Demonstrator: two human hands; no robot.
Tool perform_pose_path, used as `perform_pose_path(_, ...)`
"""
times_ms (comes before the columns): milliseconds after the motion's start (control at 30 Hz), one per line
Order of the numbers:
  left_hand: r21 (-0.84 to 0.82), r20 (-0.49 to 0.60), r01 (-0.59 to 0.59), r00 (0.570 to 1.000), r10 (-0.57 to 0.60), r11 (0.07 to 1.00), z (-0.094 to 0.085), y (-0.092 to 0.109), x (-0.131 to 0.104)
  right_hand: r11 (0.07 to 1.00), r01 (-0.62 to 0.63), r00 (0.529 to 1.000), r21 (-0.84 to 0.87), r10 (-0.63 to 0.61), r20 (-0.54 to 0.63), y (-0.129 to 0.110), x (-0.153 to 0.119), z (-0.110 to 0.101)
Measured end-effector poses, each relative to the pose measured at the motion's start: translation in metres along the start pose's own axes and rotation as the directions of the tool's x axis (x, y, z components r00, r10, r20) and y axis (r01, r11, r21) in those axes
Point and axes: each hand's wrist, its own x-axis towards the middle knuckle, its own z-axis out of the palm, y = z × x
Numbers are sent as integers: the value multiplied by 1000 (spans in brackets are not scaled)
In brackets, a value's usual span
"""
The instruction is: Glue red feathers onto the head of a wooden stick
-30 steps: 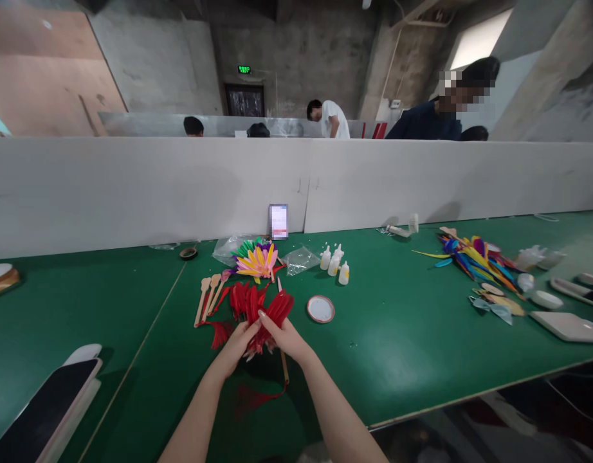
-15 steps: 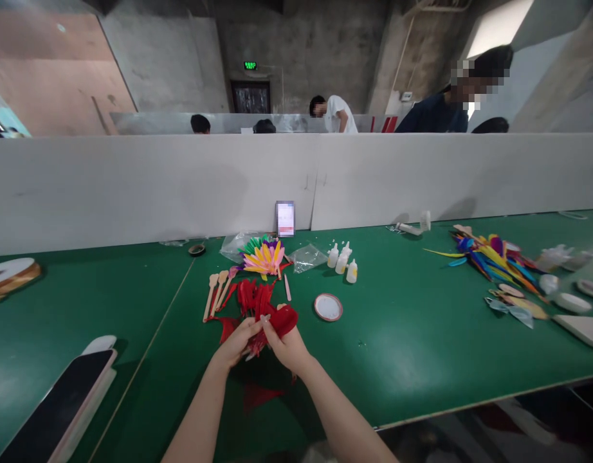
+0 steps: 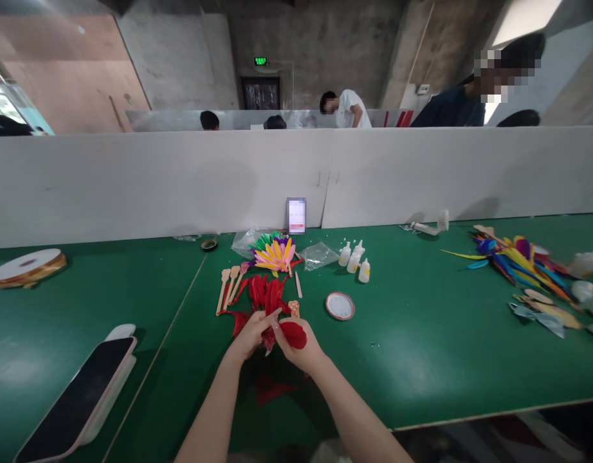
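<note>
White bottles [image 3: 364, 271] stand on the green tabletop [image 3: 422, 347], their yellow labels too small to read and their contents hidden. Nearer the hands, a dish [image 3: 340, 319] with a reddish rim shows white inside; whether that is a filling or its own surface I cannot tell. Clear bags [image 3: 320, 256] lie beside the bright feathers [image 3: 272, 257]. On the far wall a green sign [image 3: 260, 61] reads "EXIT"; the phone [image 3: 296, 215] against the divider has a blurred screen. Left hand [image 3: 252, 335] and right hand [image 3: 303, 347] meet at the tabletop's near side, each grip closed on red feathers [image 3: 293, 335]. Half a second ago the red ends pointed out past the right fingers; now they lie lower, across that palm.
</note>
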Motion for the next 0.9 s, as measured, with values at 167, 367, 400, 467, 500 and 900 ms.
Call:
perform_pose_path(167, 14, 8, -70, 998, 70, 997, 5, 6, -3, 993, 59, 998, -101, -62, -31, 3, 0, 4)
perform_pose_path(367, 80, 54, -81, 996, 76, 994, 8, 10, -4, 948, 191, 970, -254, -222, -102, 6, -1, 10)
perform_pose_path(400, 90, 53, -78, 996, 74, 993, 8, 11, -4, 935, 217, 961, -281, -255, -109, 6, -1, 11)
perform_pose_path(467, 115, 67, -75, 995, 68, 991, 8, 13, -5, 906, 261, 942, -333, -314, -116, 5, -1, 12)
perform_pose_path(500, 126, 80, -77, 995, 68, 989, 8, 14, -6, 891, 280, 933, -358, -340, -116, 5, 0, 12)
perform_pose_path(900, 58, 149, -133, 981, 123, 989, 8, 14, -9, 736, 434, 861, -520, -509, -2, -1, 2, 3)
